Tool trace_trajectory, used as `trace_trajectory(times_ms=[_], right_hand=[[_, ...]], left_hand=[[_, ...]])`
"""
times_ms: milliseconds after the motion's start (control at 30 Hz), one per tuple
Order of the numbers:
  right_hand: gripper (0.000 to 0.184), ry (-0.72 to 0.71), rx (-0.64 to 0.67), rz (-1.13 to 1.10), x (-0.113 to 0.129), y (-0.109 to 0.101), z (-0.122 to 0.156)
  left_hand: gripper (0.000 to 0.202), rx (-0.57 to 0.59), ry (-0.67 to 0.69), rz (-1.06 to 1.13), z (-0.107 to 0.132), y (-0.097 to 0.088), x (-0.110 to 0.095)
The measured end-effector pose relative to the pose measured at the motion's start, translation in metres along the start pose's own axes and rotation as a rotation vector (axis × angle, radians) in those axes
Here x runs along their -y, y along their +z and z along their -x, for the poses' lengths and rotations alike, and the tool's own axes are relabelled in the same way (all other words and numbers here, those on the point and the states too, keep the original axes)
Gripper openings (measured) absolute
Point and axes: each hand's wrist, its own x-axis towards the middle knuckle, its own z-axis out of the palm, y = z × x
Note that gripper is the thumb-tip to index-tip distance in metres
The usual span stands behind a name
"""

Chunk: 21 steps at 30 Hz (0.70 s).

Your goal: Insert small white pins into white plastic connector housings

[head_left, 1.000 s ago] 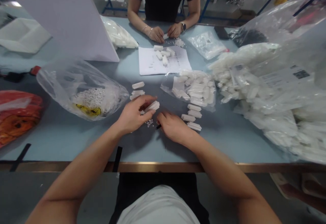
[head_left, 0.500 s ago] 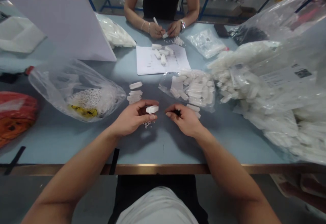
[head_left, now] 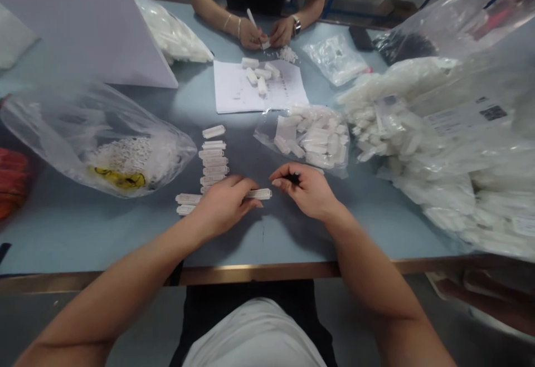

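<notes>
My left hand (head_left: 223,205) grips a white ribbed plastic strip (head_left: 258,193) that sticks out to the right past my fingers, low over the blue-grey table (head_left: 267,239). A column of similar white strips (head_left: 214,161) lies just beyond that hand, and two more strips (head_left: 186,204) lie by its wrist side. My right hand (head_left: 304,189) pinches a small black object (head_left: 294,177), mostly hidden by my fingers. Its tip is a short way right of the strip.
Opposite me, a co-worker's hands (head_left: 261,34) hold a white pen-like item over white bits. Strips lie on a printed paper sheet (head_left: 259,86). Clear plastic bags (head_left: 305,136) of white parts surround the work area, with a large heap (head_left: 434,138) at right.
The loose strips right of my hands have gone from their spot, and the column at left is longer. My left hand has moved left, and the view has tilted slightly.
</notes>
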Motion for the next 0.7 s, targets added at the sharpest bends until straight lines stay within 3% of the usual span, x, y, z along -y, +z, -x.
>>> trace_trajectory(times_ms=[133, 233, 333, 500, 700], right_hand=[[0.014, -0.099, 0.092, 0.069, -0.005, -0.004, -0.001], [0.024, -0.159, 0.158, 0.096, -0.008, -0.004, -0.001], [0.032, -0.196, 0.211, 0.163, -0.01, -0.003, 0.0], [0.03, -0.18, 0.261, 0.267, -0.011, -0.002, 0.002], [0.03, -0.13, 0.314, 0.375, -0.009, -0.003, 0.002]], left_hand=[[0.023, 0.035, 0.136, -0.233, 0.003, 0.005, -0.01], [0.024, 0.028, 0.142, -0.298, 0.003, 0.006, -0.012], [0.028, 0.046, 0.129, -0.294, 0.003, 0.004, -0.011], [0.038, 0.084, 0.105, -0.246, 0.003, -0.001, -0.007], [0.018, 0.041, 0.086, -0.181, 0.002, 0.004, -0.003]])
